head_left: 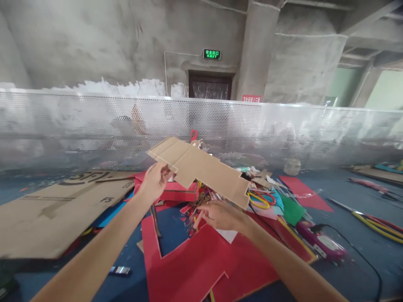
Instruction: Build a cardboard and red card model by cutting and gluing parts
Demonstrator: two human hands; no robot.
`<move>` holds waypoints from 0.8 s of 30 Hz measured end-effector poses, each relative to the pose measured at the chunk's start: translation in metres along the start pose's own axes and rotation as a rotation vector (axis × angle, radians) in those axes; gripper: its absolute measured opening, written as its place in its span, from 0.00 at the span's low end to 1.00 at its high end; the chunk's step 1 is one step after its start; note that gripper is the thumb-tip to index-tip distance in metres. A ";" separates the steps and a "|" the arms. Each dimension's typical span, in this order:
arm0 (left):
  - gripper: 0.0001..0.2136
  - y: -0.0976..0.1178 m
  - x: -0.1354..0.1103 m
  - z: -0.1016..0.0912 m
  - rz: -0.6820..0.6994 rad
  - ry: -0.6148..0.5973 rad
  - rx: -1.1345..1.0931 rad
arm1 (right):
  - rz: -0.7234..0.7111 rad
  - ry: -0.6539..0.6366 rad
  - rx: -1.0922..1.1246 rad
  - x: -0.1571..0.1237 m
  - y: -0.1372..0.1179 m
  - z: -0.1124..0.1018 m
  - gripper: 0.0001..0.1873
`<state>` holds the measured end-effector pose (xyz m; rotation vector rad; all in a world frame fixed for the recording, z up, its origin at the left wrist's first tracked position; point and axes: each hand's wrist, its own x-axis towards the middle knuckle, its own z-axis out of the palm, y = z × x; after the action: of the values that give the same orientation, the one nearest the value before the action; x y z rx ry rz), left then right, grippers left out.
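Note:
A cut piece of brown cardboard [204, 165] with stepped edges is raised over the table, tilted down to the right. My left hand [156, 178] is closed on its lower left edge. Below the piece, my right hand [222, 214] has its fingers apart, with nothing visible in them. Red cut board [189, 264] lies under my right hand, with a notch in its upper left. Behind the hands is a red box-like piece [179, 193] beside a heap of small scraps.
A large cardboard sheet [72, 205] lies left, near a utility knife [120, 270]. Right are yellow-handled scissors [262, 200], a purple corded device [321, 241], a glass jar [292, 166] and long yellow-and-red-handled shears [371, 220]. A perforated metal screen [94, 130] borders the back.

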<state>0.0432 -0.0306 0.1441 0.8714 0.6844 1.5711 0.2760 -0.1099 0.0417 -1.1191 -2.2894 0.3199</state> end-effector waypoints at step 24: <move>0.15 -0.067 -0.032 -0.055 -0.232 -0.606 0.260 | 0.312 0.526 1.052 0.033 0.004 -0.001 0.21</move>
<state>0.0360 -0.0483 0.0536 1.3341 0.5260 0.9456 0.2633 -0.0817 0.0537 -0.8190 -1.1702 1.0489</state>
